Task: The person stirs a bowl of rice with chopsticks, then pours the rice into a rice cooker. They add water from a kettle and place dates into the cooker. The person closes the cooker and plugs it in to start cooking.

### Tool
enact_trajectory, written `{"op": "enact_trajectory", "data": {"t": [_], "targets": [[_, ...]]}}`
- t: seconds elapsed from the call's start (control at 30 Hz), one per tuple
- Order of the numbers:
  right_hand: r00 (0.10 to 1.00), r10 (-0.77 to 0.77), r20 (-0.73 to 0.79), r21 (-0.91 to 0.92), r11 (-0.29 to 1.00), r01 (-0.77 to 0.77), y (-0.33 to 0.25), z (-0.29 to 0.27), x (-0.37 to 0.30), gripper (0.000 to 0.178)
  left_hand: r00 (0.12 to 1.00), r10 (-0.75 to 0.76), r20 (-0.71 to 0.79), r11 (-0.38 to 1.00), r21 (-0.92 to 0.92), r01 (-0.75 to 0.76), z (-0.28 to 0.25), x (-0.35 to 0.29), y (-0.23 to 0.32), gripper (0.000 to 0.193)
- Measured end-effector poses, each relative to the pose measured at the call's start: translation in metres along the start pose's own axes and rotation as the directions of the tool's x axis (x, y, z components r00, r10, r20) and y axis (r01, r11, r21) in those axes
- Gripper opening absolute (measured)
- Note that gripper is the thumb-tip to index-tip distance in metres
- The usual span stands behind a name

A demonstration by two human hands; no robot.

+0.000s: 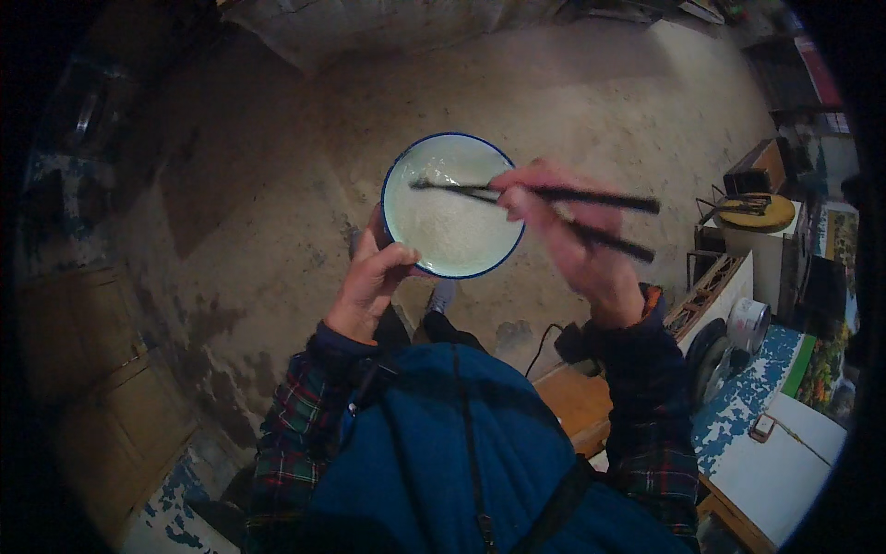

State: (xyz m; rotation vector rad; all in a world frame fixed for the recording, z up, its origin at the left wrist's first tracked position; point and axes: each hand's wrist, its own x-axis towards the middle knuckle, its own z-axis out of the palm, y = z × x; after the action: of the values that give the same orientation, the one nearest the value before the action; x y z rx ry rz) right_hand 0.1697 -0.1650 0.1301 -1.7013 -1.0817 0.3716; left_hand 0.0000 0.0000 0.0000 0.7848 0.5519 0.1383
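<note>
Meanwhile left hand (369, 282) cups the white bowl (452, 205); right hand (568, 235) pinches black chopsticks (554, 208) into it.

One bowl (452, 205), two chopsticks (554, 196), two hands (369, 282).

bowl (452, 205) held above floor (277, 185), centre of view | left hand (369, 282) under bowl's left rim | chopsticks (544, 208) in right hand (577, 245), tips inside bowl, handles out to right | table (784, 462) at lower right | round stand (757, 214) at far right, behind table
</note>
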Motion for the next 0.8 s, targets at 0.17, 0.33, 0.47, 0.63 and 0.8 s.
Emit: {"op": "enact_trajectory", "data": {"t": [0.17,0.33,0.47,0.63,0.8], "targets": [[0.998,0.049,0.032,0.063,0.997,-0.051,-0.011,-0.006,-0.018,0.011,1.000,-0.002,0.005,1.000,-0.025,0.002,-0.001,-0.003,0.000,0.088],[0.946,0.231,-0.227,0.201,0.962,-0.186,-0.006,-0.010,-0.017,0.014,0.999,-0.019,-0.043,1.000,0.002,0.019,0.002,-0.005,-0.004,0.087],[0.983,0.178,0.038,0.162,0.970,-0.182,0.001,0.003,-0.025,0.016,0.999,-0.031,-0.029,0.998,-0.057,0.029,0.006,-0.006,-0.003,0.089],[0.905,0.398,-0.150,0.258,0.899,-0.353,0.004,-0.006,-0.030,0.017,0.997,-0.055,-0.055,0.998,-0.002,0.055,0.005,-0.005,-0.003,0.089],[0.899,0.432,-0.075,0.283,0.873,-0.396,0.001,-0.005,-0.032,0.018,0.999,-0.026,-0.048,0.999,-0.025,0.025,0.006,0.002,-0.003,0.089]]}}
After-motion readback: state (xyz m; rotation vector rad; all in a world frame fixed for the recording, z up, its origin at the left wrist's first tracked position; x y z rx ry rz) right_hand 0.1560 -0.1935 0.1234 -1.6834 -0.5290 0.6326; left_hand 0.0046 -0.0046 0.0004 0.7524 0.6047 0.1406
